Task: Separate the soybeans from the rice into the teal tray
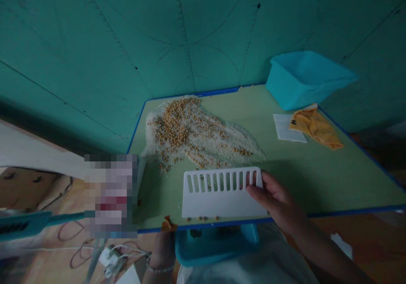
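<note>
My right hand [275,199] grips the right end of a white plastic board [218,203] with a row of slots along its far edge. The board lies over the near side of the table, just in front of a spread heap of white rice-like grains [234,138] mixed with round tan beans [173,125] that look like soybeans. A few beans sit by the board's near edge. Below the table edge is a teal tub [215,254] with some dark bits inside. My left hand [163,244] is down beside the tub's left end; its fingers are hidden.
At the table's [342,178] back right stands a turquoise bin [304,83]. An orange cloth [317,127] partly covers a white sheet [285,129]. A green wall [203,34] borders the far side. Cables and a power strip [111,258] lie on the floor at left.
</note>
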A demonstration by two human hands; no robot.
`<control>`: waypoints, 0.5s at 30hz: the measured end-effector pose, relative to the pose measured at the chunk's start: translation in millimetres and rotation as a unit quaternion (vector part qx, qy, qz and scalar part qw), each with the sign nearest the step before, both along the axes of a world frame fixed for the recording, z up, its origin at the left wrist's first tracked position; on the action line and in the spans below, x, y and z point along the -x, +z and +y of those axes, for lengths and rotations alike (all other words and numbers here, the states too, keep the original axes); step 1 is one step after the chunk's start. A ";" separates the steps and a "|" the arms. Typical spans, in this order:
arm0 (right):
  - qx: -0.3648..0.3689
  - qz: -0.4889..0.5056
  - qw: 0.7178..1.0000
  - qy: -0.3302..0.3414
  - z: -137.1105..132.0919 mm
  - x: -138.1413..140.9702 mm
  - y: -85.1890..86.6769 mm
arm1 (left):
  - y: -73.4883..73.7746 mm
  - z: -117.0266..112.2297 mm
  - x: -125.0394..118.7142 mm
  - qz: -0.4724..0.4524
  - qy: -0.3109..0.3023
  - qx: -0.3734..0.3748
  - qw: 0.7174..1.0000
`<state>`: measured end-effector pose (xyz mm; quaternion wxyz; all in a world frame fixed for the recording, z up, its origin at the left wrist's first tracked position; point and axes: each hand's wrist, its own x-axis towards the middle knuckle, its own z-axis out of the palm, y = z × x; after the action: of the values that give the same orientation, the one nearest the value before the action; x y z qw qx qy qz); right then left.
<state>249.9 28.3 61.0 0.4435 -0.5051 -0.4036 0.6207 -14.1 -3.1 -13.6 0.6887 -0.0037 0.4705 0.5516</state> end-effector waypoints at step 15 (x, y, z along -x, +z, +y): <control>0.005 -0.038 0.999 -0.009 0.6 1.8 1.7 | 6.7 0.6 -11.8 0.030 0.038 -0.001 0.999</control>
<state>248.1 28.9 62.7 0.4307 -0.5343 -0.4128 0.5989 -2.3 -2.6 -6.9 0.6530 -0.0044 0.4896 0.5779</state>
